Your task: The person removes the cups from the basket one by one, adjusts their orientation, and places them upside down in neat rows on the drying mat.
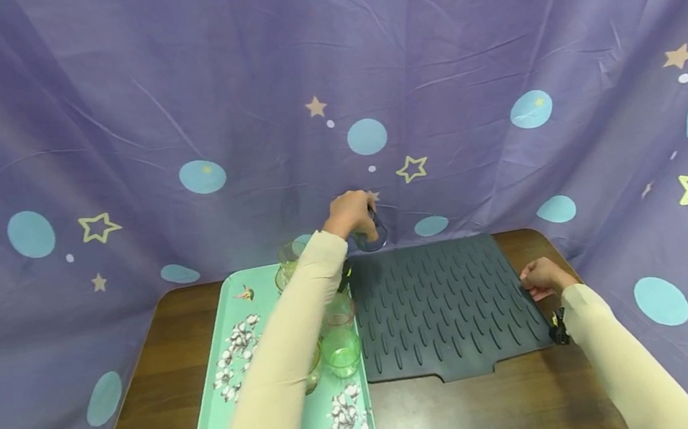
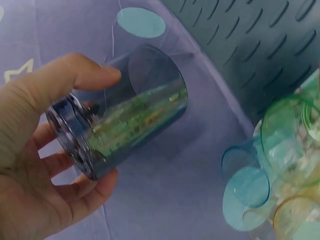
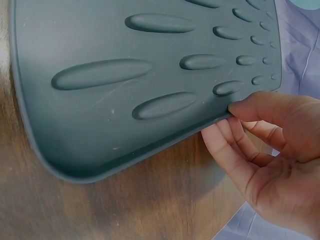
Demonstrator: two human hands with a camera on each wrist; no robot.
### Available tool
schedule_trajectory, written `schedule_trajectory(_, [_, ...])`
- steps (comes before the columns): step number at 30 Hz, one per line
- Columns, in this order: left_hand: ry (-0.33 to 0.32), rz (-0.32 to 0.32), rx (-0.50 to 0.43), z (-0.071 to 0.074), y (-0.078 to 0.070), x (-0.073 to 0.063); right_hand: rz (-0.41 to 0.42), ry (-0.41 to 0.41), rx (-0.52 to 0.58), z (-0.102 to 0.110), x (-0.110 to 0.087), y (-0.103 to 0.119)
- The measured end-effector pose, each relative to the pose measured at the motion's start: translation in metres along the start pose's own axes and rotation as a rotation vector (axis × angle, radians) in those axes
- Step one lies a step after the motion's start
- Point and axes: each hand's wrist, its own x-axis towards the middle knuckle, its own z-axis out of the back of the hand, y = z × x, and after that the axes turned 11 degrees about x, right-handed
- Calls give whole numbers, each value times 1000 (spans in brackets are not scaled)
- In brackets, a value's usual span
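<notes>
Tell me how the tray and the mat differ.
The tray is pale green, the mat dark grey. The tray bears printed flowers; the mat has rows of oblong shapes. Glasses sit on the tray, while the right hand pinches the mat's edge. Both rest on the wooden table.

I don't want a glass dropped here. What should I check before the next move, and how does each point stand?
1. Left grip on the dark glass: ok, held near its base.
2. Right grip on the mat: ok, pinching its right edge.
3. The mat flat on the table along that edge: cannot tell.
4. The dark glass directly above the mat: cannot tell; the head view shows it against the curtain, near the back edge.
5. All other glasses on the tray in full sight: not ok; the left sleeve partly hides them in the head view.
</notes>
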Motion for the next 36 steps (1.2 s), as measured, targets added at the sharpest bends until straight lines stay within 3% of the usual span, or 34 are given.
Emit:
schedule_trajectory(6, [15,124,68,-9,-17,14,-49,-81,-53,-9,-7,9])
schedule_trajectory(13, [24,197,93,-28,-32,25,-48,-84,-54,-11,-13,12])
schedule_trajectory(19, [58,198,126,-49,-40,32,-49,-88,-36,-12,-15,14])
schedule_trajectory(29, [85,166,125,-81,-27,32,-54,-88,-14,-13,-8,6])
schedule_trajectory(36, [81,202,103,-92,-25,34,-47,-97,-5,-12,-8,8])
